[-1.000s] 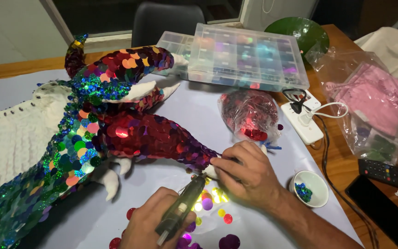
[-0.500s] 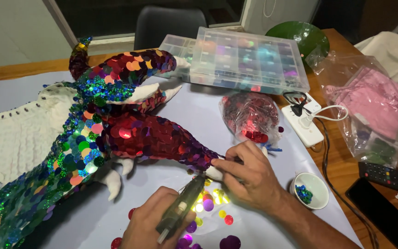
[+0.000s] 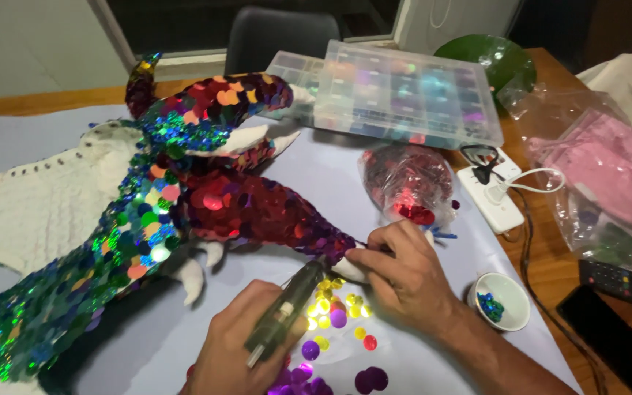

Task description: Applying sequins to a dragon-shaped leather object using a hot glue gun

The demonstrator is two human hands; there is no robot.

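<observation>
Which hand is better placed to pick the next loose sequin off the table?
Probably the right hand: it only pinches the sequinned limb's tip, beside the loose sequins. The left hand has its grip full with the glue gun.

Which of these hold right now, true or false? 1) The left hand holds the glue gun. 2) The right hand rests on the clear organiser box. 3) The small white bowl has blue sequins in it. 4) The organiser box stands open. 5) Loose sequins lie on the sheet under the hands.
1) True: the left hand grips the glue gun, nozzle toward the figure's sequinned limb.
2) False: the right hand pinches the tip of that limb; the organiser box sits apart, farther back on the table.
3) True: the small white bowl holds blue sequins.
4) False: its clear lid is shut.
5) True: loose sequins, yellow, purple and pink, lie on the pale sheet.
</observation>
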